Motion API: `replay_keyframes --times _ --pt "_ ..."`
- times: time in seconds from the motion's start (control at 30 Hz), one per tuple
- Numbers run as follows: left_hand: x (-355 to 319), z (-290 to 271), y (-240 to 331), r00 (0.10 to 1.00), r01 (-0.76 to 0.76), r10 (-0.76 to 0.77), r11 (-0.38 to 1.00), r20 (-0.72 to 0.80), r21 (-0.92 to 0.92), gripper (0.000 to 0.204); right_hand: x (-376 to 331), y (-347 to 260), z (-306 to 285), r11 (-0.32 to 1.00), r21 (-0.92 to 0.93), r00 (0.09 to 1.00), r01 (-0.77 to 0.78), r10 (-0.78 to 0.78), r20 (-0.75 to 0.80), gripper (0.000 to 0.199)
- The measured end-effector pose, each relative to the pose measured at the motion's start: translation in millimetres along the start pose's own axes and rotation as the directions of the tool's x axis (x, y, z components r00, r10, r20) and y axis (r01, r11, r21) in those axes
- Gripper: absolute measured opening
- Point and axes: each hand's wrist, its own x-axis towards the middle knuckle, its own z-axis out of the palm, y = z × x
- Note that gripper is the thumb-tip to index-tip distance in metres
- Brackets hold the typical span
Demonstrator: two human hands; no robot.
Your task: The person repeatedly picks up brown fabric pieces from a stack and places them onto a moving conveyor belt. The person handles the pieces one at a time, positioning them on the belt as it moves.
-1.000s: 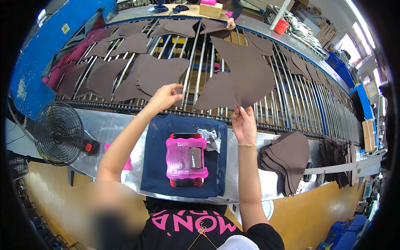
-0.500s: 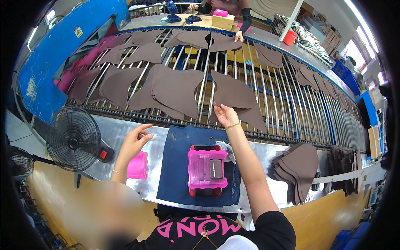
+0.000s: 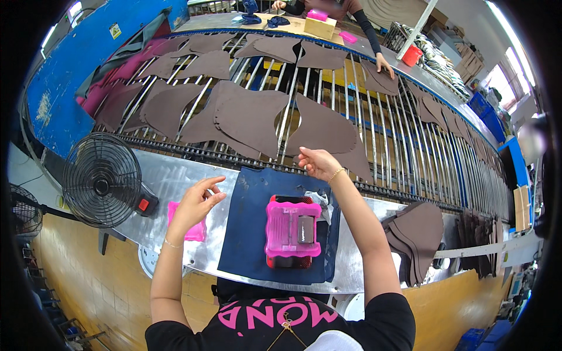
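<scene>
My right hand (image 3: 320,164) is at the near rail of the roller conveyor, by the lower edge of a dark brown cut sheet (image 3: 326,126). Its fingers are loosely bent and apart, and I see nothing held in them. That sheet overlaps another brown piece, which shows along its right side. Over the metal table, my left hand (image 3: 202,202) hangs open with bent fingers, beside a pink plastic tray (image 3: 194,234). Between my forearms a pink plastic holder (image 3: 278,231) with a small dark box (image 3: 305,229) in it sits on a dark blue cloth (image 3: 243,240).
Several brown pieces lie along the conveyor (image 3: 374,134). A black fan (image 3: 102,186) stands at the left of the table, and a brown stack (image 3: 417,237) at the right. Across the conveyor, a co-worker's hand (image 3: 383,65) touches a brown piece. A blue machine panel (image 3: 70,76) rises at far left.
My right hand has drawn back slightly toward me from the sheet, which has turned over the piece beneath. My left hand moved slightly right. The co-worker's hand went right to another piece.
</scene>
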Motion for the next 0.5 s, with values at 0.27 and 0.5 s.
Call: replay_keyframes --times 0.27,0.5 --pt "-0.5 7.3 6.0 1.0 0.003 -0.002 1.0 0.025 -0.02 0.038 -184.6 21.1 -98.2 0.782 -0.421 0.589 0.46 -0.623 -0.515 0.031" --pt "11.9 32.8 0.4 0.994 -0.031 0.048 0.984 0.098 -0.173 0.039 -345.7 164.8 -179.2 0.744 -0.112 -0.264 -0.659 -0.368 -0.891 0.049"
